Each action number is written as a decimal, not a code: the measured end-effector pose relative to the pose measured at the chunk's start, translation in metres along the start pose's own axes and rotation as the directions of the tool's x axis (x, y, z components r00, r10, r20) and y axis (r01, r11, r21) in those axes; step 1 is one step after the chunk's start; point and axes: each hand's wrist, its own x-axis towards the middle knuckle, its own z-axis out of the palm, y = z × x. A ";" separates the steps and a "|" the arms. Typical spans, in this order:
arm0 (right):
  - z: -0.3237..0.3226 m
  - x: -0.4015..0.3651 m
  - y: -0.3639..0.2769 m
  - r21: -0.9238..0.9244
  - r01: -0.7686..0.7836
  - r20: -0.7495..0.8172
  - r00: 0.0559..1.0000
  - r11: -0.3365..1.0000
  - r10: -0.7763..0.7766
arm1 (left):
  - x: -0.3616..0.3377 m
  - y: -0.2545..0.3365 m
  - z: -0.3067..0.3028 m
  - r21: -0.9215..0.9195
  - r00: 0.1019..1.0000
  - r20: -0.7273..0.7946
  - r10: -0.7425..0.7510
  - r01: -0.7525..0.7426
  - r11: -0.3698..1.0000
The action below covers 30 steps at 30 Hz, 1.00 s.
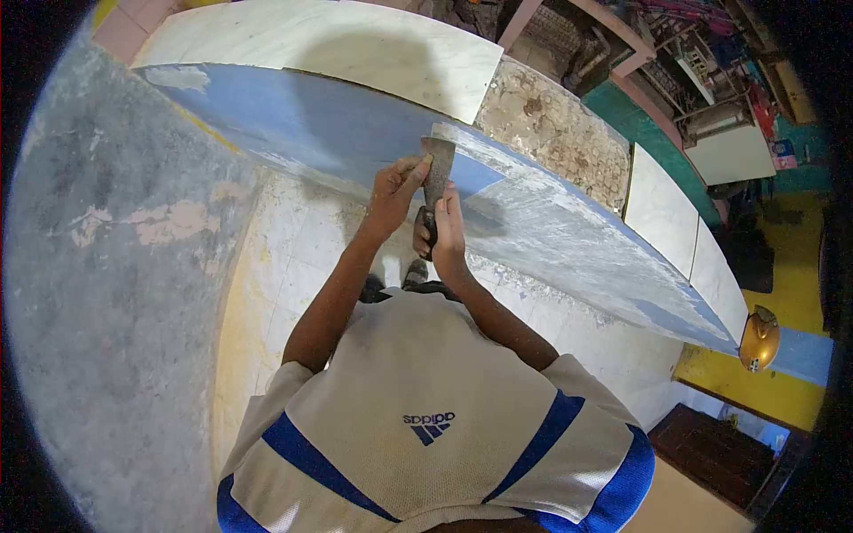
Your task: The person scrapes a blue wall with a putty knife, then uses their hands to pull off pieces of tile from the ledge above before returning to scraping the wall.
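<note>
A scraper [438, 167] with a broad, worn metal blade and a black handle is held upright in front of the low blue wall [355, 111]. My right hand [450, 226] is wrapped round its handle. At the blade's left edge, my left hand [395, 191] is closed, its thumb and fingertips pinching the metal near the top. The blade's end overlaps the wall's upper part in this view. To the right of the scraper the paint is scraped off, leaving a pale grey, streaky surface [560, 226]; to the left it is mostly blue.
White marble tiles [267, 40] cap the wall, with a bare mortar patch [555, 129] between them. A grey wall [124, 266] stands at left. Cluttered shelves [702, 80] lie behind the wall. A gold rounded object [760, 339] sits at its right end. Pale floor tiles [298, 226] lie below.
</note>
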 end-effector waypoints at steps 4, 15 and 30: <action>-0.009 0.023 0.021 -0.096 -0.059 -0.123 0.991 0.994 0.047 | 0.020 -0.005 0.004 -0.054 0.984 0.130 -0.122 0.130 0.990; 0.013 0.055 0.067 -0.450 0.205 -0.280 0.892 0.869 -0.355 | 0.048 -0.029 -0.019 -0.048 0.935 0.354 -0.026 0.046 0.998; 0.033 0.056 0.061 -0.216 0.082 -0.351 0.923 0.973 -0.155 | 0.057 -0.005 -0.034 0.269 0.919 0.395 -0.004 -0.111 0.957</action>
